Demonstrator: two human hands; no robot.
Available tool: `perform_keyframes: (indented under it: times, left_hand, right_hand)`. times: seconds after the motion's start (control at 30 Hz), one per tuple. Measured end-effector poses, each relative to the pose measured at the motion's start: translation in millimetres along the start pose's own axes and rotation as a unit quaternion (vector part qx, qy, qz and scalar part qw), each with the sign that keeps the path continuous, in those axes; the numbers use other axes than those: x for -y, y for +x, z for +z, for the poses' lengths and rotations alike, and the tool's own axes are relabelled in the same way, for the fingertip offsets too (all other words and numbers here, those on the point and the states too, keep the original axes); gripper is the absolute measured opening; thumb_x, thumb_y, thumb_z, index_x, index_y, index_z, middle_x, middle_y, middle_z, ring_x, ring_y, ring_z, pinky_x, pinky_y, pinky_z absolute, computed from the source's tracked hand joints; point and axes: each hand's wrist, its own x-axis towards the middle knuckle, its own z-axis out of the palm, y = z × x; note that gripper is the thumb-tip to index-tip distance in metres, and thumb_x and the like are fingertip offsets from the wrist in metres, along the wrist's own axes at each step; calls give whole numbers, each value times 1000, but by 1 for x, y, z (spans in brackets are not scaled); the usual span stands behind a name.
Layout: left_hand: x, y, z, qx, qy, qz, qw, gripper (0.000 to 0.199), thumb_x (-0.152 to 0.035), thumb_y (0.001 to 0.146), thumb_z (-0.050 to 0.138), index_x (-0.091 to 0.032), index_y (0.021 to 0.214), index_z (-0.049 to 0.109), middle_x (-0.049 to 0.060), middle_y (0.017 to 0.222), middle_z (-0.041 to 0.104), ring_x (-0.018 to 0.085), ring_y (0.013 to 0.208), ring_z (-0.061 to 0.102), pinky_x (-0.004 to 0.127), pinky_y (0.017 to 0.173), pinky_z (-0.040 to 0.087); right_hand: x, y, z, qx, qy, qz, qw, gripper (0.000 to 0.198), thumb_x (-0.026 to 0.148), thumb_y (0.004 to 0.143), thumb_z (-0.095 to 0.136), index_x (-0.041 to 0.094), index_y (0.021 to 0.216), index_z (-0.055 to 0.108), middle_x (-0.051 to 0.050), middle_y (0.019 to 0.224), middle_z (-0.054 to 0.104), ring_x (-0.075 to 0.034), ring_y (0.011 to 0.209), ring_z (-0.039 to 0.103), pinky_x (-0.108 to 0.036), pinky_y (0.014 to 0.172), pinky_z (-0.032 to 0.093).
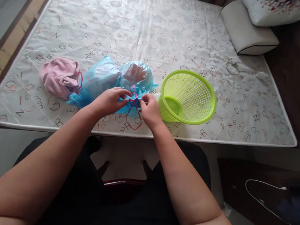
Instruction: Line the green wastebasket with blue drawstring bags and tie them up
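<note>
A blue plastic bag (137,76) with something pale inside lies on the mattress (153,24) near its front edge. My left hand (111,101) and my right hand (150,109) pinch the bag's gathered neck, where a red drawstring (134,120) loops out toward me. A second filled blue bag (97,79) lies just left of it, touching it. Further left sits a pink bag or cloth bundle (60,76) with a red string at its mouth. A lime-green plastic basket (188,96) lies tipped on its side right of my right hand.
The mattress is printed with letters. Two pillows (249,30) rest at its far right corner. A wooden bed frame edge (11,39) runs along the left. On the dark floor at the right lies a white cable (264,194).
</note>
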Motion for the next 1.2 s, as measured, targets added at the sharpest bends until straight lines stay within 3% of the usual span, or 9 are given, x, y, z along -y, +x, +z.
perform_keyframes:
  times: [0.1, 0.2, 0.37, 0.5, 0.63, 0.8, 1.03, 1.13, 1.2]
  left_hand:
    - [-9, 3, 9, -14, -16, 64, 998, 27, -43, 93, 72, -21, 106, 82, 9, 106, 77, 20, 96, 72, 33, 94, 57]
    - [-18, 3, 13, -28, -27, 48, 998, 28, -44, 97, 68, -20, 97, 82, 8, 102, 79, 20, 91, 72, 32, 90, 58]
    - [-28, -2, 14, -49, -31, -23, 998, 30, -44, 99, 66, -19, 98, 82, 4, 85, 77, 17, 76, 67, 28, 79, 56]
    - [-26, -5, 16, -51, -19, -40, 998, 27, -41, 97, 67, -19, 103, 82, -1, 67, 65, 13, 60, 56, 26, 65, 49]
    - [-24, -5, 15, -15, -29, -6, 999, 26, -41, 96, 68, -19, 99, 81, 2, 76, 71, 15, 68, 63, 29, 72, 54]
    - [-29, 0, 9, 20, -74, 75, 994, 27, -44, 95, 68, -20, 87, 76, 11, 109, 78, 23, 106, 71, 38, 103, 56]
    - [-32, 4, 6, 41, -102, -17, 994, 28, -36, 92, 60, -16, 77, 72, 10, 100, 77, 25, 100, 70, 37, 92, 57]
    - [-27, 5, 10, 67, -77, -34, 994, 39, -48, 94, 62, -17, 73, 73, 8, 86, 74, 25, 91, 69, 37, 89, 56]
    - [-23, 5, 14, 45, -85, -35, 995, 41, -56, 90, 69, -17, 82, 77, 9, 92, 76, 25, 92, 70, 36, 87, 56]
  right_hand:
    - [3, -3, 4, 11, 63, 6, 998, 8, 30, 99, 60, 26, 106, 56, 1, 95, 66, -14, 83, 64, -31, 82, 55]
    - [5, -6, 2, -41, 63, -8, 997, 26, 25, 97, 61, 28, 122, 54, 0, 103, 64, -13, 81, 63, -30, 81, 56]
    - [11, -10, -8, -138, -63, -60, 987, 10, 28, 95, 65, 25, 102, 59, -1, 92, 58, -17, 85, 56, -35, 89, 51]
    - [15, -12, -9, -29, -23, -48, 998, 26, 47, 96, 68, 23, 89, 62, -1, 85, 62, -17, 83, 58, -35, 86, 50]
    - [9, -8, -6, 48, 96, 46, 993, 33, 52, 87, 77, 21, 93, 67, -1, 88, 68, -16, 83, 62, -33, 82, 52]
    - [3, -2, -14, 37, 173, 114, 978, 31, 47, 83, 80, 21, 89, 64, 3, 81, 63, -13, 76, 58, -29, 74, 52]
    - [5, -5, -8, 0, 116, 104, 988, 18, 38, 93, 65, 21, 89, 61, 1, 83, 63, -14, 79, 59, -28, 72, 51]
    - [7, -9, -1, 35, 134, 113, 984, 15, 35, 94, 64, 22, 89, 60, 1, 81, 62, -13, 75, 57, -26, 68, 50]
    - [7, -10, 0, 80, 163, 124, 976, 15, 35, 94, 65, 22, 89, 60, 2, 79, 60, -12, 70, 53, -25, 64, 47]
